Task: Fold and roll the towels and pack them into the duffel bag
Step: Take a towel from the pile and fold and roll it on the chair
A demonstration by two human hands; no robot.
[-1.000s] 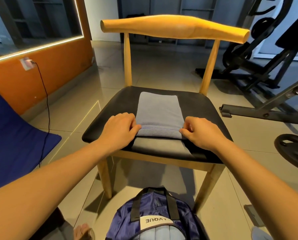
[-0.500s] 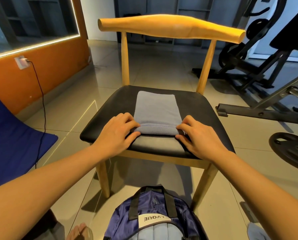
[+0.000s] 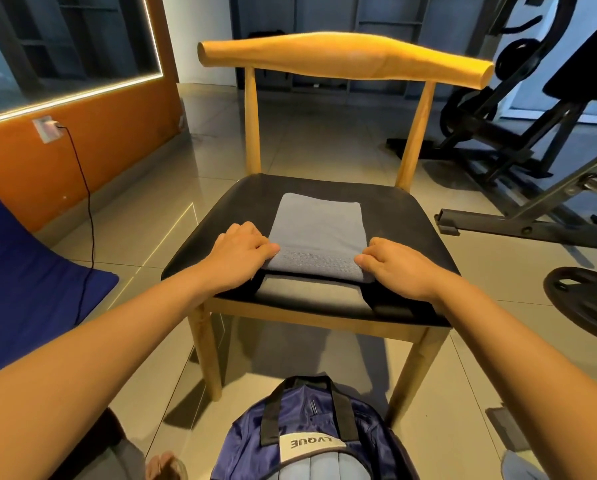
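Note:
A grey-blue towel (image 3: 319,227) lies folded into a narrow strip on the black seat of a wooden chair (image 3: 404,216). Its near end is turned over into a short roll (image 3: 314,263). My left hand (image 3: 236,256) grips the roll's left end, and my right hand (image 3: 399,266) grips its right end, fingers curled over it. A navy duffel bag (image 3: 310,431) stands open on the floor below the chair, with grey-blue fabric showing inside at the bottom edge.
An orange wall with a plugged-in cable (image 3: 85,199) runs along the left, above a dark blue mat (image 3: 23,285). Gym machines (image 3: 532,140) and a weight plate (image 3: 588,303) stand at the right. My foot (image 3: 165,465) shows by the bag.
The roll at the towel's near end has advanced a little up the strip, and both hands moved with it. The flat part has become shorter.

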